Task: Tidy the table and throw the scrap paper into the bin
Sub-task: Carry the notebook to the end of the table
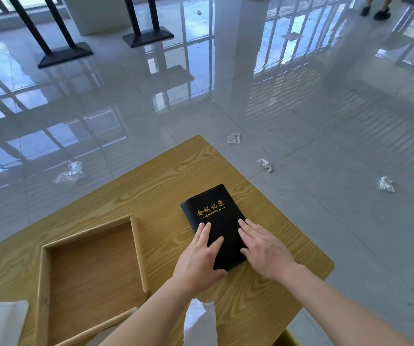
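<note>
Fingers (pixel 207 233) of left hand (pixel 198 255) spread flat on the near-left part of the black notebook (pixel 213 213); right hand (pixel 263 248) likewise flat, fingers loosely spread along its right edge. Nothing pinched.

Notebook lies near the table (pixel 163 176) right edge, angled to it. Judgement: step is squaring or sliding the notebook. Best done with even downward pressure from both palms, steering left toward the wooden tray (pixel 136 250), away from the right edge.

Open table beyond the notebook and between it and the tray. Scrap paper: crumpled balls (pixel 386 184) on the floor to the right, well apart from the table; a white sheet (pixel 198 320) at the near edge. No bin seen.
</note>
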### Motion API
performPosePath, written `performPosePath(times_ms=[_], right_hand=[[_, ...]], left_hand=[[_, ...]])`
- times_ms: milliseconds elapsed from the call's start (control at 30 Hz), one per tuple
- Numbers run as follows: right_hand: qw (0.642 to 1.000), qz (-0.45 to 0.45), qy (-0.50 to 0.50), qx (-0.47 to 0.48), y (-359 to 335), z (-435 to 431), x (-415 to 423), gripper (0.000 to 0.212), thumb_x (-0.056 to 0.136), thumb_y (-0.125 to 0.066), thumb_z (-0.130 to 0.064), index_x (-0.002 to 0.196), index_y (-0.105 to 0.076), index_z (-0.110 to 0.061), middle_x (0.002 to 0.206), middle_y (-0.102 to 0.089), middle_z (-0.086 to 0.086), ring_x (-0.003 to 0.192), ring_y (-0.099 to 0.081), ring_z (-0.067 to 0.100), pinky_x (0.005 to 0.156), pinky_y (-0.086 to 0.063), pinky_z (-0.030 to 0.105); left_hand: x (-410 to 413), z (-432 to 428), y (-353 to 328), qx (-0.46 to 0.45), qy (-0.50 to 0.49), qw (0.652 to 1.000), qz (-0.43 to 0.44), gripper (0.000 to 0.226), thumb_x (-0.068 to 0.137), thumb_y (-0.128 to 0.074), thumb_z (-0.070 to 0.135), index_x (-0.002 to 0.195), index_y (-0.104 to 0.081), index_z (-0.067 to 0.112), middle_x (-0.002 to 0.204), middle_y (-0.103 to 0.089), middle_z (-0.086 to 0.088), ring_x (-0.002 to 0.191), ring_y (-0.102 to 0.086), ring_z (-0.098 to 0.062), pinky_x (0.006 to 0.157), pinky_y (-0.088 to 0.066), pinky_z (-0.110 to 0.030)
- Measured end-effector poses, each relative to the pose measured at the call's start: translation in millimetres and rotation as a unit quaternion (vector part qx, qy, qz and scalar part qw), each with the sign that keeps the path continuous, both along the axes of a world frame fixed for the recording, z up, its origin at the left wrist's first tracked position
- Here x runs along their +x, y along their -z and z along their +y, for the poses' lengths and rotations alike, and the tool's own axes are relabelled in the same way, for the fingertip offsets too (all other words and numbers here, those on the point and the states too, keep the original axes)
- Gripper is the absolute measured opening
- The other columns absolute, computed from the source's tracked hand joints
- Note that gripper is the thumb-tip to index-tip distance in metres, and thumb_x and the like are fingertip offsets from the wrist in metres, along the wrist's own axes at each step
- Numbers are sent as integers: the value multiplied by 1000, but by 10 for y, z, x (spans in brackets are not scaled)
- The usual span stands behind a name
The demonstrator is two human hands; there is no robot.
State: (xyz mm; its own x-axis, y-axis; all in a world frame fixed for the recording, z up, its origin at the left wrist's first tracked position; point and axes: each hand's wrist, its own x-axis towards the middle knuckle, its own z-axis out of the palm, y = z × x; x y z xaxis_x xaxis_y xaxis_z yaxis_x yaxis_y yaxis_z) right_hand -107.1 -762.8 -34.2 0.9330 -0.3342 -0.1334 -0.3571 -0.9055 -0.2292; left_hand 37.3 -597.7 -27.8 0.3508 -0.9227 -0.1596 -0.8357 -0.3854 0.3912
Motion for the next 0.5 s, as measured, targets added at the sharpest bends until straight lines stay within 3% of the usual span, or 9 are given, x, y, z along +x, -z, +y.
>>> performPosePath(times_ms=[167,500], right_hand=[[1000,11,8,-5,3,-307,178,56,103,-37,-29,153,-22,-10,164,-8,4,151,-3,14,119,0,26],[999,-4,33,9,89,-760,417,53,102,-37,-21,152,-24,-8,164,-10,4,151,-3,14,121,-9,28]], left_hand=[[83,-339,-3,12,-15,1000,-2,85,80,-70,51,150,-27,26,164,5,-8,149,15,-21,105,-44,-34],[229,-826,67,8,-25,1000,-18,84,83,-68,51,151,-26,25,164,5,-10,149,14,-23,106,-43,-36]])
